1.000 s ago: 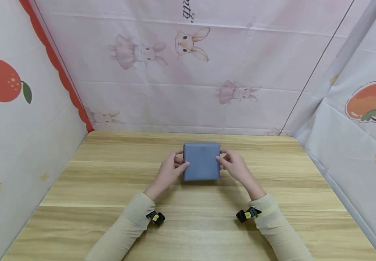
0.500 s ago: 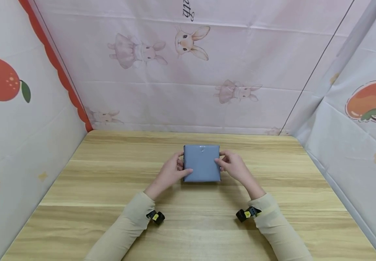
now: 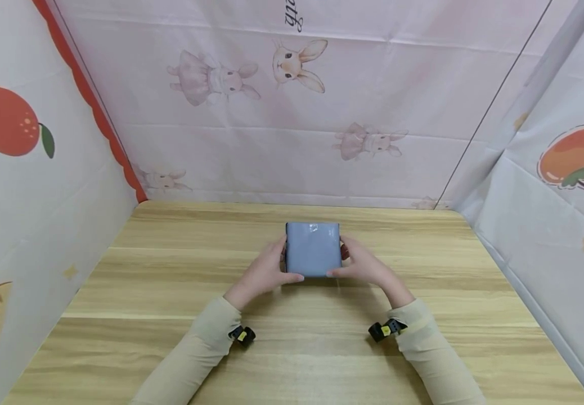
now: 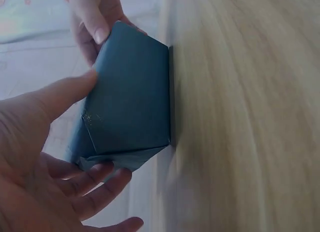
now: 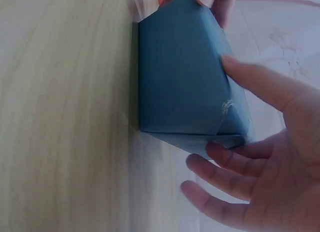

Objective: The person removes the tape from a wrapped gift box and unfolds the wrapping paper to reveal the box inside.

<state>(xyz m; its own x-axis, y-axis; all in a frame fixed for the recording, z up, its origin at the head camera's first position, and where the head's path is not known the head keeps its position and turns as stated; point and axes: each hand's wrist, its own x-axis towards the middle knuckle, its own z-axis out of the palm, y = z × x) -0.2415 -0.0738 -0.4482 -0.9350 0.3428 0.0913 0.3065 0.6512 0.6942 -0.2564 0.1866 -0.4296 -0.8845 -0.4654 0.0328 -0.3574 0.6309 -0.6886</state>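
Observation:
A square box (image 3: pixel 314 250) wrapped in blue-grey paper is between the two hands near the table's middle. A shiny patch like clear tape shows near its far top edge. From the left side, my left hand (image 3: pixel 266 267) grips it, thumb on the near edge and fingers at the side. My right hand (image 3: pixel 365 264) mirrors this on the right side. Both wrist views show the box (image 4: pixel 132 91) close against the wooden surface, with folded paper at its ends. In the right wrist view, the paper (image 5: pixel 227 106) is creased or scuffed near one corner.
The wood-grain table (image 3: pixel 170 343) extends around both arms. A pink rabbit-print cloth (image 3: pixel 251 152) hangs behind it, and fruit-print cloths (image 3: pixel 28 202) flank both sides. A small black camera (image 3: pixel 243 336) is strapped on each wrist.
Both thumbs have slid from the sides of the box's top to its near edge. The box has shifted and tipped slightly, and the shiny patch by its far edge has come into view.

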